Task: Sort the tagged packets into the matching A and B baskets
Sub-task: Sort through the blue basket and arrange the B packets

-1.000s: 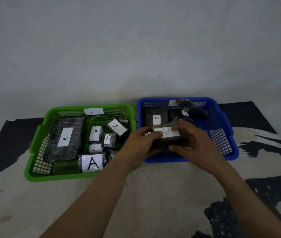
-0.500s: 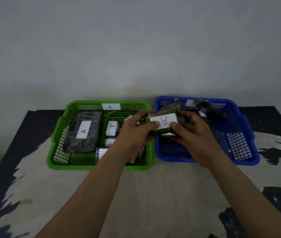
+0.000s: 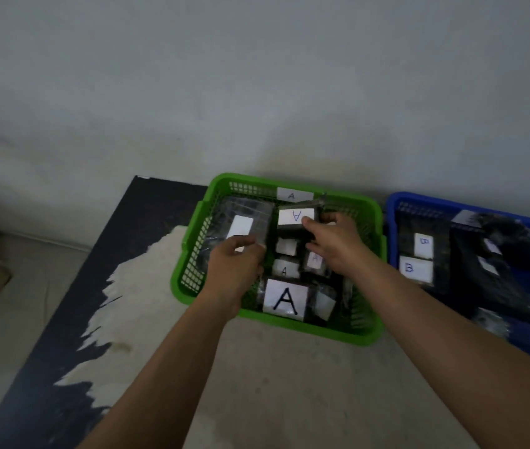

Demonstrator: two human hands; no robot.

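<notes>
1. Head view: my right hand (image 3: 333,244) pinches the A packet (image 3: 294,218) by its near edge, low over the far middle of the green basket (image 3: 305,330), where its tag belongs.
2. My left hand (image 3: 234,265) lies curled on the big packet (image 3: 245,215), probably steadying it. I cannot tell whether it grips.

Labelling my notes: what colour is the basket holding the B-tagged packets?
The basket is blue; the head view shows it.
</notes>
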